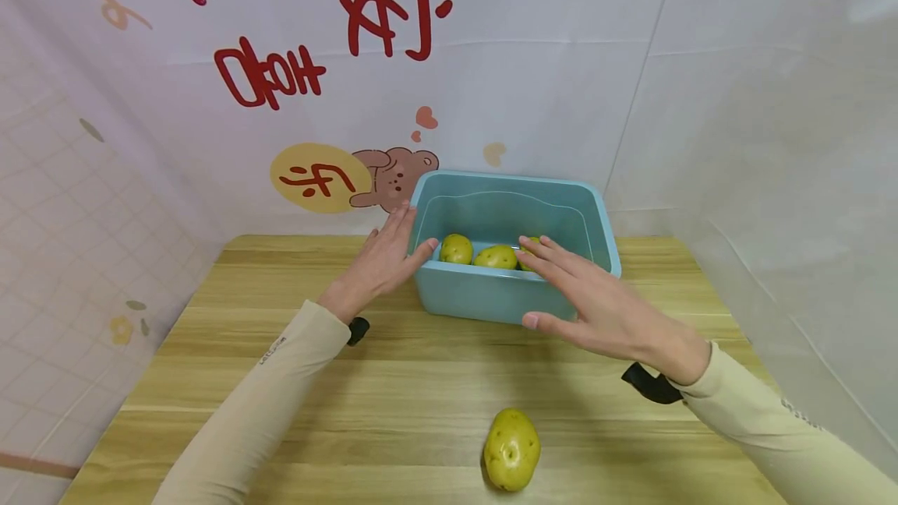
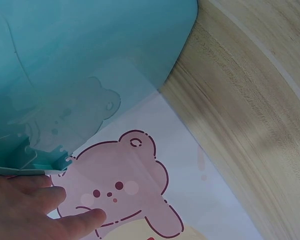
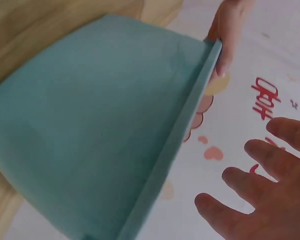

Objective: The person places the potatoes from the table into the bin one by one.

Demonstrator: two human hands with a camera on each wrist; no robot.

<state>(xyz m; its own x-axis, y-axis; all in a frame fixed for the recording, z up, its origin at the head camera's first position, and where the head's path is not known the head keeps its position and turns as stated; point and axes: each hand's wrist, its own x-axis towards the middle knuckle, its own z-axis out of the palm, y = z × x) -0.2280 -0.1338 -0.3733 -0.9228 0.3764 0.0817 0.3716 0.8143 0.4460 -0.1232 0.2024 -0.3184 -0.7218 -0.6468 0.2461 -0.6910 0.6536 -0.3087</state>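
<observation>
A blue plastic bin (image 1: 491,294) stands on the wooden table against the back wall. Several yellow potatoes, among them one in the middle (image 1: 496,257), lie inside it. My left hand (image 1: 375,267) is at the bin's left side, fingers extended along the outside and thumb near the front left corner. In the left wrist view, those fingers (image 2: 82,222) show beside the rim. With its fingers spread, my right hand (image 1: 596,302) hovers over the front rim, partly hiding the rightmost potato. Another potato (image 1: 512,450) lies alone near the table's front.
White printed sheeting (image 1: 547,84) with red characters and a bear figure (image 1: 398,178) hangs behind the bin. More sheeting borders the table on both sides. Wooden tabletop (image 1: 393,411) lies between the bin and the near potato.
</observation>
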